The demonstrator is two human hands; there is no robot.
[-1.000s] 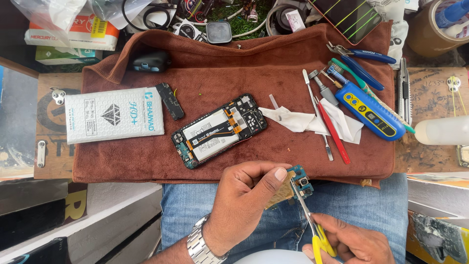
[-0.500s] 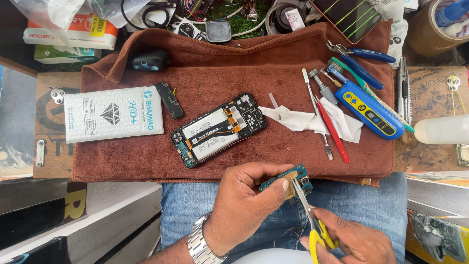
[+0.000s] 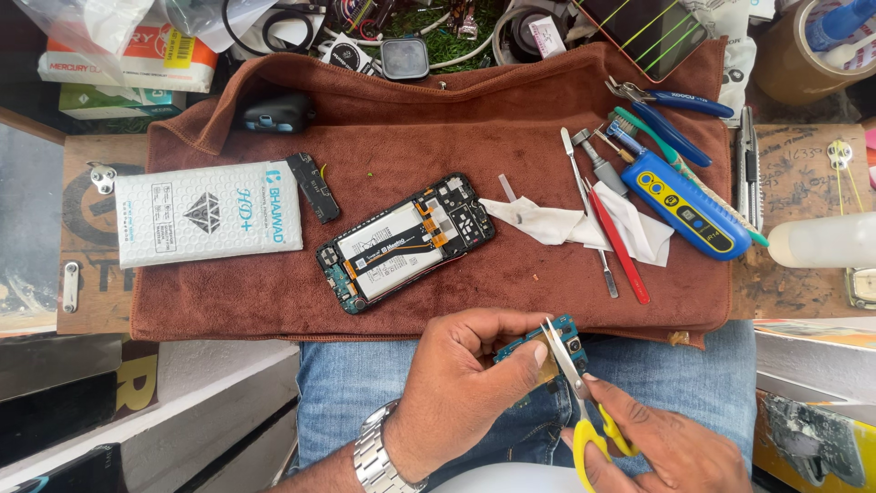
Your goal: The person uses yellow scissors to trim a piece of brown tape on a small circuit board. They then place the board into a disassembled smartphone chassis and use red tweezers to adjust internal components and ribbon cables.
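My left hand (image 3: 465, 379) pinches a small green circuit board (image 3: 558, 340) with a tan strip on it, held over my lap. My right hand (image 3: 662, 443) grips yellow-handled scissors (image 3: 584, 402), whose blades lie against the tan strip on the board. On the brown towel (image 3: 438, 137) above lies an opened phone (image 3: 406, 242), back cover off, with its battery and boards showing.
A white bubble-wrap pouch (image 3: 208, 215) lies at the towel's left, a black plastic strip (image 3: 315, 187) beside it. At the right sit crumpled tissue (image 3: 557, 222), tweezers, a red tool (image 3: 620, 242), a blue device (image 3: 684, 203), pliers (image 3: 671, 99) and a white bottle (image 3: 821, 240).
The board in my left hand has turned and dropped slightly. The scissors have moved up so their blades now rest on the tan strip.
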